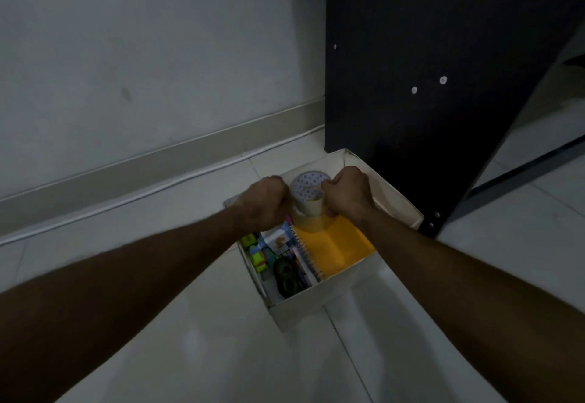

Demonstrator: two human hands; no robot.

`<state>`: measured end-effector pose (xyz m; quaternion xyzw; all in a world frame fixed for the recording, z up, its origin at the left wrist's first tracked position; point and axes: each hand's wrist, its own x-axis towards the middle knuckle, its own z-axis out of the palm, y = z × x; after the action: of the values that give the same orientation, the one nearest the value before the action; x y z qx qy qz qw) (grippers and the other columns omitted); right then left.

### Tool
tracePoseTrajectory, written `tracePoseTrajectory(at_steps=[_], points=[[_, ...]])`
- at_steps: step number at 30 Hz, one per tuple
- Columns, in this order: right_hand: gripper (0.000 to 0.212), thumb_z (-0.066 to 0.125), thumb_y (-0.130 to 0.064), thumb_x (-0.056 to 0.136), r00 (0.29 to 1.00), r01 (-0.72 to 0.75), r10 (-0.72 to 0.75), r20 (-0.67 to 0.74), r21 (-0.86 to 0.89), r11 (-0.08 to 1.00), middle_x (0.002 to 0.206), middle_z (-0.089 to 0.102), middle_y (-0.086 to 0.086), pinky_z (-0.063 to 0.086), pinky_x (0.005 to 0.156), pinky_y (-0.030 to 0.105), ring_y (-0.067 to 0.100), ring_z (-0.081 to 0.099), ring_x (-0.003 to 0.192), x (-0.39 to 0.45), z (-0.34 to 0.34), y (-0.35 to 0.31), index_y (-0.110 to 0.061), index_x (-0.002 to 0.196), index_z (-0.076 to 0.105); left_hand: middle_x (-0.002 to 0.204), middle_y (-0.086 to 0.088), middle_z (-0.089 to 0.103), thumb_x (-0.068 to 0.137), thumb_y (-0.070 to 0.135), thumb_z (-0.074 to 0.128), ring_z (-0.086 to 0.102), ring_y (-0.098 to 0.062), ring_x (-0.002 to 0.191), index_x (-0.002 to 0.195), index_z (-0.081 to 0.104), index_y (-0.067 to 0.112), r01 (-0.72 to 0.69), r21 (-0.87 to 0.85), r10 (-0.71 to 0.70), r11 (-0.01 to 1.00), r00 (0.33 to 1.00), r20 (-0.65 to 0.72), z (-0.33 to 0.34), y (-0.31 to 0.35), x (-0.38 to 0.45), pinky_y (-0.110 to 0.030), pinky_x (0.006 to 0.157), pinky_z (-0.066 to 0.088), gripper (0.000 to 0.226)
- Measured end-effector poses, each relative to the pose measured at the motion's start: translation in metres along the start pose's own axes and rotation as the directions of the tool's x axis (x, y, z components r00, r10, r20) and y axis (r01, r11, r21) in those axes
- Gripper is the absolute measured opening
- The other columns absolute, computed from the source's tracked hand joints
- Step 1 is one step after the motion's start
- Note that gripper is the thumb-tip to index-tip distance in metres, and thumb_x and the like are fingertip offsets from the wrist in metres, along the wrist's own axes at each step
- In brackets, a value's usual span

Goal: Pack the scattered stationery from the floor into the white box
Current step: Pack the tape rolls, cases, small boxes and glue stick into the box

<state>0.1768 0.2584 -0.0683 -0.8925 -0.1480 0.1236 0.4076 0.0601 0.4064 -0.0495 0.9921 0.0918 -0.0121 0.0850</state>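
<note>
**Both hands lowered a tape roll into the nearly full box**

The open white cardboard box (319, 301) stood on the pale tiled floor (196, 323), pushed up against a dark flat furniture panel (427, 86), probably so it would not slide while things went in. Over its far half, the left hand (264, 204) and the right hand (349, 195) each closed around one side of a translucent roll of clear packing tape (308, 203), whose upper face showed a pale disc dotted with small dark marks. The two-sided grasp seemed meant to keep the roll level and steer it into the only free space, since the near left part of the box was already crowded.

There, a spiral-bound notebook (305, 252) leaned on edge, apparently to save room, with small bright green items (253, 252) and a dark rounded object (286, 274) packed beside it; what these were exactly could not be told. An orange folded sheet or folder (337, 247) lined the right side, directly under the roll.

No stationery showed on the visible floor, so the task looked close to finished, with the tape perhaps the last piece to settle
</note>
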Motion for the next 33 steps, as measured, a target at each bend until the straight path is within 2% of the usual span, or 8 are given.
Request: tracePoseTrajectory(at_steps=[4,9,13,18,21,27,30,33], points=[[0.036,0.063,-0.037,0.087,1.000,0.013,-0.014,-0.004,-0.017,1.000,0.080,0.072,0.017,0.060,0.048,0.033,0.023,0.070,0.051,0.002,0.008,0.001,-0.001,0.090,0.069,0.097,-0.012,0.061,0.080,0.020,0.053,0.063,-0.026,0.085,0.090,0.069,0.008,0.032,-0.085,-0.041,0.996,0.995,-0.097,-0.005,-0.002,-0.009,-0.031,0.070,0.051,0.022],[0.050,0.059,-0.053,0.087,0.996,0.064,-0.061,0.071,-0.045,0.997,0.088,0.073,0.015,0.062,0.063,0.036,0.026,0.072,0.068,-0.002,-0.004,0.005,-0.004,0.095,0.067,0.095,-0.007,0.058,0.079,0.026,0.053,0.059,-0.023,0.084,0.095,0.066,0.012,-0.048,-0.089,0.034,0.995,0.987,-0.154,-0.011,0.012,-0.014,-0.031,0.069,0.050,0.025],[0.038,0.062,-0.043,0.090,0.982,0.190,-0.190,0.017,-0.069,0.979,0.094,0.070,0.011,0.057,0.078,0.037,0.025,0.068,0.087,-0.026,-0.036,0.011,-0.007,0.104,0.064,0.094,-0.005,0.059,0.080,0.025,0.055,0.055,-0.019,0.085,0.097,0.065,0.013,-0.142,-0.097,0.116,0.985,0.964,-0.240,-0.013,0.048,-0.018,-0.030,0.072,0.045,0.023],[0.019,0.060,-0.031,0.093,0.874,0.473,-0.483,-0.043,-0.147,0.869,0.064,0.061,-0.004,0.047,0.054,0.024,0.007,0.058,0.058,-0.080,-0.097,0.030,-0.014,0.085,0.063,0.086,-0.003,0.059,0.081,0.022,0.059,0.054,-0.019,0.080,0.092,0.062,0.013,-0.383,-0.111,0.343,0.917,0.899,-0.273,-0.008,0.111,-0.026,-0.037,0.074,0.047,0.014],[0.018,0.060,-0.029,0.093,0.859,0.501,-0.512,-0.014,-0.186,0.845,0.057,0.055,-0.008,0.041,0.048,0.021,0.006,0.053,0.050,-0.104,-0.140,0.059,-0.015,0.083,0.061,0.085,0.004,0.054,0.083,0.024,0.059,0.050,-0.014,0.077,0.090,0.058,0.017,-0.477,-0.122,0.437,0.871,0.863,-0.254,-0.003,0.151,-0.029,-0.035,0.070,0.047,0.009],[0.023,0.061,-0.036,0.092,0.921,0.389,-0.361,0.148,-0.417,0.821,0.058,0.054,-0.010,0.035,0.051,0.022,0.003,0.050,0.050,-0.134,-0.223,0.149,-0.017,0.078,0.062,0.086,0.009,0.054,0.087,0.032,0.056,0.049,-0.006,0.078,0.090,0.058,0.021,-0.614,-0.229,0.597,0.755,0.789,-0.146,0.013,0.229,-0.026,-0.025,0.070,0.045,0.011],[0.028,0.065,-0.044,0.088,0.932,0.309,-0.143,0.333,-0.525,0.793,0.073,0.063,-0.006,0.040,0.061,0.023,0.004,0.055,0.062,-0.149,-0.255,0.194,-0.017,0.084,0.068,0.087,0.011,0.055,0.089,0.037,0.056,0.048,-0.004,0.075,0.094,0.059,0.026,-0.627,-0.244,0.641,0.740,0.767,-0.028,0.033,0.268,-0.025,-0.023,0.067,0.044,0.013],[0.048,0.071,-0.059,0.077,0.917,0.207,0.088,0.388,-0.654,0.728,0.097,0.064,-0.001,0.043,0.070,0.026,0.013,0.057,0.084,-0.173,-0.261,0.238,-0.019,0.104,0.066,0.090,0.011,0.055,0.089,0.040,0.057,0.049,-0.004,0.075,0.098,0.058,0.028,-0.626,-0.264,0.667,0.734,0.737,0.107,0.055,0.305,-0.026,-0.022,0.066,0.042,0.015]])
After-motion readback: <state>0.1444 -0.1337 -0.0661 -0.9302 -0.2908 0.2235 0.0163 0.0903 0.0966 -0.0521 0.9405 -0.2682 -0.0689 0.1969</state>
